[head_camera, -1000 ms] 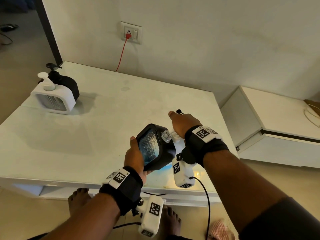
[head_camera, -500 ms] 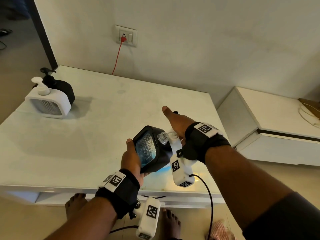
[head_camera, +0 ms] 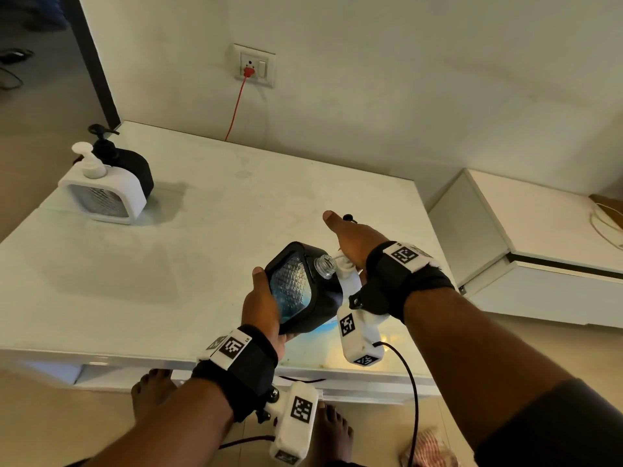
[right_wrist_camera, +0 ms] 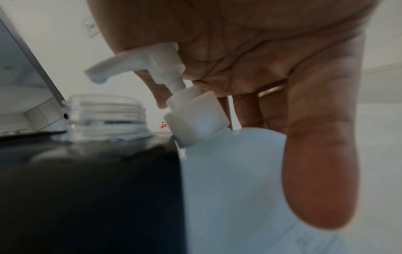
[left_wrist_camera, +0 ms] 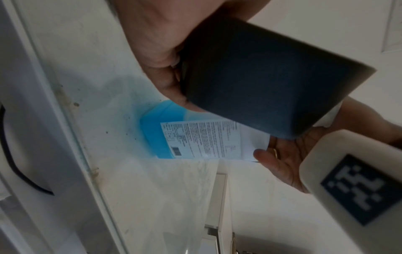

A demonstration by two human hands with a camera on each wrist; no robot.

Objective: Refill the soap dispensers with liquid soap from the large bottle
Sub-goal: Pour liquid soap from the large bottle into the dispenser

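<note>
Dispenser [head_camera: 296, 288], neck open, is tilting in the left hand [head_camera: 261, 306]'s clamped grip; right hand [head_camera: 354, 241], palm pressing the pump [right_wrist_camera: 139, 61], fingers relaxed, should be aiming the spout into the neck.

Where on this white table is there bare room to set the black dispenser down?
Bare: the wide middle of the table, between the two dispensers at the far left corner and the hands. Crowded: the near right edge, around the large bottle.
</note>
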